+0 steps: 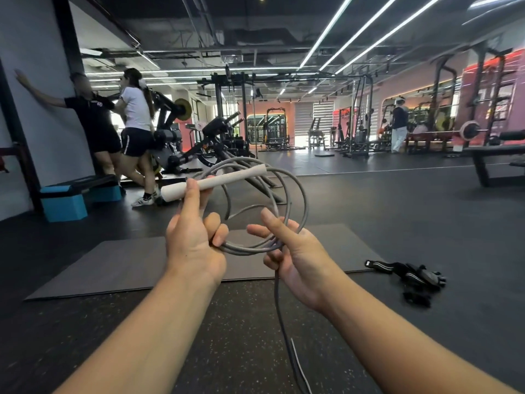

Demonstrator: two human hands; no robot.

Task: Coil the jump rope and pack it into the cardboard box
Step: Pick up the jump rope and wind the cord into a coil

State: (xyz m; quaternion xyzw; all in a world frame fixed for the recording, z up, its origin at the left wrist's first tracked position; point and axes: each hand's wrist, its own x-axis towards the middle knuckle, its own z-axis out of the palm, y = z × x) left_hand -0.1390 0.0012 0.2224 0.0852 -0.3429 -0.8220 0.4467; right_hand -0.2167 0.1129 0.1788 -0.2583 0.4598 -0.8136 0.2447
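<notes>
A grey jump rope (301, 206) is wound into several loops held up in front of me. My left hand (193, 240) grips the bottom of the loops and, between thumb and fingers, the rope's pale handle (227, 179), which lies slanted across the coil. My right hand (295, 251) pinches the lower right of the coil, index finger stretched along it. A loose length of rope (281, 314) hangs from my right hand down past the bottom edge. No cardboard box is in view.
A dark exercise mat (113, 265) lies on the floor under my hands. Black gloves and straps (412, 277) lie at the right. A blue step platform (65, 203) and two people stand at the left wall. Gym machines fill the background.
</notes>
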